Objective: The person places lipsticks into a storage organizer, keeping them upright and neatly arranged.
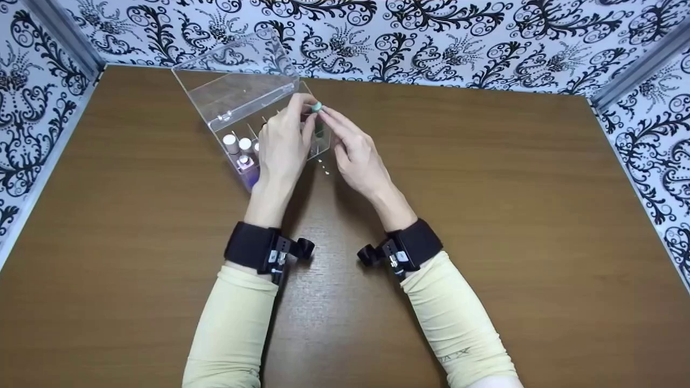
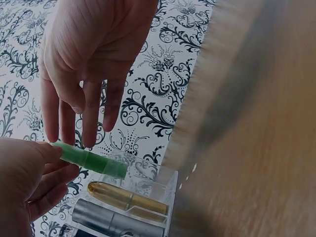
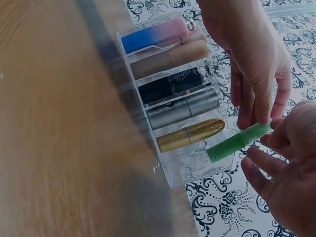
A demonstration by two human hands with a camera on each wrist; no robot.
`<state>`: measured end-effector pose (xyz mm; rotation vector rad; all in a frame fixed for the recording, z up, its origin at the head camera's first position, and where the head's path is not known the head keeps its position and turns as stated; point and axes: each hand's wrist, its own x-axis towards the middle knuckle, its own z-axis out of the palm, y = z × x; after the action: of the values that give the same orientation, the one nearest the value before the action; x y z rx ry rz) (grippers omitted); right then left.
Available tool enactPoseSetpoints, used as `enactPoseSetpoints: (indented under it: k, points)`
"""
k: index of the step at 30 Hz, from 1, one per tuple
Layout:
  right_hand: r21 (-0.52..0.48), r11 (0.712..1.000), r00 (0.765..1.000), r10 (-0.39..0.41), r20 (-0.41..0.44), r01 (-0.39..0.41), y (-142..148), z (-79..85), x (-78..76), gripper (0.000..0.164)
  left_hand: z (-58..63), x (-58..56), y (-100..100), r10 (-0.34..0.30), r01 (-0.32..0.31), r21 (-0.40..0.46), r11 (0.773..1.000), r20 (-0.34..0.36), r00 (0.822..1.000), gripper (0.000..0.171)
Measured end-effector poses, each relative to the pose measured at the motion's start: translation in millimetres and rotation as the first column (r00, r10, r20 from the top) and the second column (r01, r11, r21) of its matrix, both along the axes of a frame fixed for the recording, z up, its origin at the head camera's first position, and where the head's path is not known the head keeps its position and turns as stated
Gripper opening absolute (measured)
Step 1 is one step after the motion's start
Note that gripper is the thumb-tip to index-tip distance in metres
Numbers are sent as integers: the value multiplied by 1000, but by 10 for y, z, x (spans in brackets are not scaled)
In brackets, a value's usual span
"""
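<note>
A slim green lipstick-like tube (image 3: 239,142) slants over the end compartment of a clear plastic case (image 2: 174,197). My left hand (image 1: 283,143) pinches its upper end between thumb and index finger; the lower end points down into the case. From the right side my right hand (image 1: 358,153) reaches in with nearly straight fingers, its fingertips right at the tube's upper end. Beside the green tube lie a gold tube (image 3: 190,136) and a silver tube (image 3: 182,109) in their own slots. A black tube (image 3: 170,85) comes after them.
Further along the case are a brownish tube (image 3: 170,60) and a pink-and-blue bottle (image 3: 155,35). White-capped bottles (image 1: 230,141) stand behind. The case's transparent lid (image 1: 237,81) is raised at the back, near the patterned wall (image 1: 399,43). Brown wooden table (image 1: 512,215) lies all around.
</note>
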<state>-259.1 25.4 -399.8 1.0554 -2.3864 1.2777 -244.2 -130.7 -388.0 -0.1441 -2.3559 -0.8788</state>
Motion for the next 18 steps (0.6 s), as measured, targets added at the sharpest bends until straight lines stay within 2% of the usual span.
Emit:
enactPoseSetpoints:
  k: [10, 14, 18]
  points:
    - [118, 993, 1000, -20, -12, 21, -5, -38, -11, 50, -96, -50, -5, 10, -13, -84, 996, -40, 999, 14]
    - [156, 987, 999, -35, -12, 36, -3, -49, -8, 48, -123, -54, -5, -5, -3, -118, 993, -67, 998, 13]
    - [190, 981, 999, -48, -5, 48, 0, -64, -5, 47, -133, -46, -6, -23, 14, -149, 989, -59, 998, 13]
